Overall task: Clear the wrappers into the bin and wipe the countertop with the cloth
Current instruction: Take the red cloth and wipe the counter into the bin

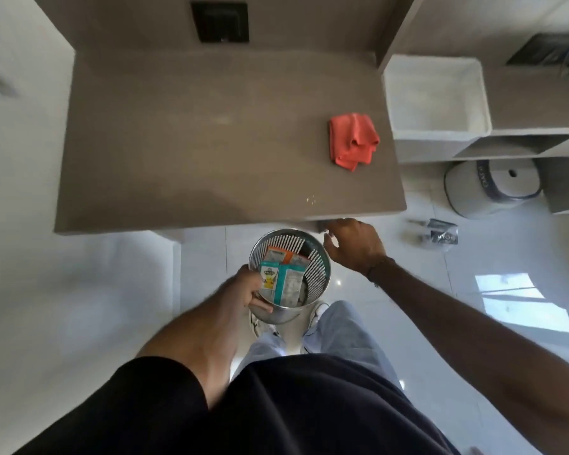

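Observation:
A round perforated metal bin hangs just below the countertop's front edge, and my left hand is shut on its near rim. Several wrappers, teal, white and orange, lie inside the bin. My right hand hovers beside the bin's right rim, right under the counter edge, fingers loosely apart and holding nothing. A crumpled orange-red cloth lies on the right part of the brown countertop. A few small pale crumbs sit near the counter's front right.
A white empty box stands on shelving right of the counter. On the white floor are a round grey appliance and a clear bag of dark items. A black wall plate sits behind the counter. My legs stand beneath the bin.

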A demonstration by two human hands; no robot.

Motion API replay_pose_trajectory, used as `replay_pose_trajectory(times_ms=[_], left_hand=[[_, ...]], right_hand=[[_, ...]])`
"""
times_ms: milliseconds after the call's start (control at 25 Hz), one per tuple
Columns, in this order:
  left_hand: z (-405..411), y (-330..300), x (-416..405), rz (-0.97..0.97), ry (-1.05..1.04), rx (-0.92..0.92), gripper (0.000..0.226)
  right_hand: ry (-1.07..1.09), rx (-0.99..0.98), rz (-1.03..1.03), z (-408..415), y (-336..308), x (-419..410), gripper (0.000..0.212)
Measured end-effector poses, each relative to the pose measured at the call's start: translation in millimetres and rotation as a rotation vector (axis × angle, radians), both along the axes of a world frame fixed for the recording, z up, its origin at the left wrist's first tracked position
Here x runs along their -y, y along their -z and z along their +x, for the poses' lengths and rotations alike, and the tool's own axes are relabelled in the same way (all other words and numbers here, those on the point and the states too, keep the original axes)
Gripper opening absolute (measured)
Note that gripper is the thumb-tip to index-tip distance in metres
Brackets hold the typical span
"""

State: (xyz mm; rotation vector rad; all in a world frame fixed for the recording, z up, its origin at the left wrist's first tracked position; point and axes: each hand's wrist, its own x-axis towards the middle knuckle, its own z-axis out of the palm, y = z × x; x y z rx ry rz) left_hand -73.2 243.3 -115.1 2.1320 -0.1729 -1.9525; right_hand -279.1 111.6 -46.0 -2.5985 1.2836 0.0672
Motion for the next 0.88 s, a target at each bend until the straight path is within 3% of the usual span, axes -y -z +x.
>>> replay_pose_trajectory(times_ms=[120, 240, 360, 440, 600, 760, 880], left_hand=[[11.9, -4.4, 14.1, 0.016, -0.013, 0.028, 0.028], [19.4, -8.7, 29.2, 0.021, -0.032, 0.054, 0.026], [24.1, -12.0, 46.1, 0.030, -0.093, 0.103, 0.023], [24.9, -11.3, 54.3, 0.047, -0.124, 0.127, 0.023], [23.0, -6.3, 69.1, 0.072, -0.154, 0.144, 0.021], [17.4, -0.2, 78.8, 0.102, -0.141, 0.166, 0.004], [14.1, 7.9, 74.1, 0.115, -0.146, 0.162, 0.013]], right_hand=[[-0.035, 0.108, -0.210, 14.0, -22.5, 50.9, 0.036], [-0.022, 0.019, -0.318, 29.0, -32.9, 110.5, 0.066], [0.036, -0.250, -0.129, 36.3, -32.3, 169.9, 0.095], [0.077, -0.311, 0.049, 32.7, -23.2, 196.1, 0.103], [0.000, -0.256, 0.138, 21.9, -3.8, 222.3, 0.102], [0.025, -0.137, 0.147, 23.2, 12.8, 233.9, 0.099], [0.072, -0.079, 0.122, 48.6, 23.1, 251.6, 0.106]])
